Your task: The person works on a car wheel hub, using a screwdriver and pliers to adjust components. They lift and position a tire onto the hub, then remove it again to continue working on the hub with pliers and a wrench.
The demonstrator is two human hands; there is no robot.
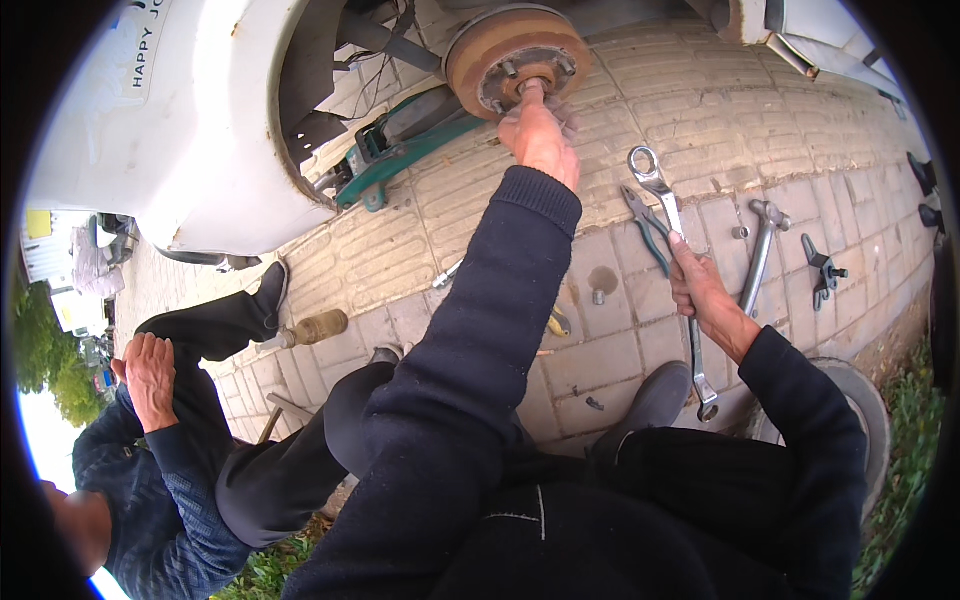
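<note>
Round, rust-brown drum [520,52] with stubby grey studs [509,70] on its front.

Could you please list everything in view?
Vehicle: one, white, upper left
Drum: one, brown, top centre
Jack: one, green, beside drum
Ring wrench: one, silver, right hand
Pliers: one, green-handled, left of wrench
T-shaped tool: one, silver, right of wrench
Fitting: one, black, right paving
Metal cylinders: two, grey, paving
Bottle: one, brownish, left paving
Round object: one, grey, lower right
Co-worker: one, dark clothes, lower left
Plants: several, green, edges
Left hand: one, dark cuff, at drum
Right hand: one, dark cuff, on wrench
</note>
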